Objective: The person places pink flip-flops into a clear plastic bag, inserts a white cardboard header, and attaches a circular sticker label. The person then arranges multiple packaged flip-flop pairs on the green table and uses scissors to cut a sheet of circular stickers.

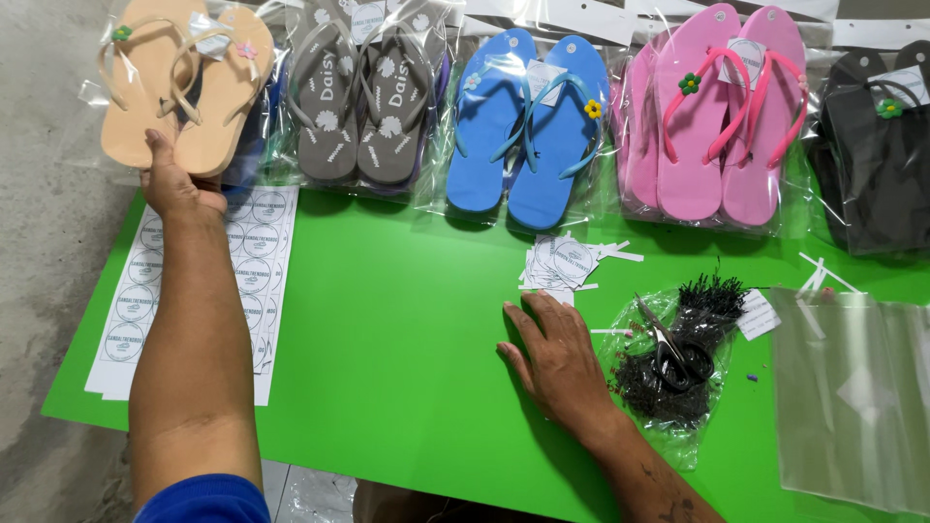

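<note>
We are holding a bagged pair of peach flip-flops (184, 82) at about ten o'clock with our left hand (174, 186), its grip closing on the heel end of the bag, so that the pair is sitting at the left end of the row along the far edge of the green worktop (387, 329). Our right hand (557, 358) is resting flat near five o'clock, fingers spread, holding nothing; it seems to be steadying us while the other arm is reaching.

Counting the row from ten to two o'clock, we are seeing five bagged pairs on top: peach, grey flip-flops (360, 102), blue flip-flops (528, 121), pink flip-flops (717, 111) and black flip-flops (872, 145). More pairs seem to be lying beneath some; we cannot count those.

One sheet of round labels (254, 261) is lying under our left forearm at nine o'clock. A small pile of cut labels (562, 263) is sitting just beyond our right fingertips. One pair of scissors (673, 349) is resting on one bag of black ties (678, 378) just right of that hand, within easy reach. A stack of clear empty bags (852, 397) is lying at four o'clock.
</note>
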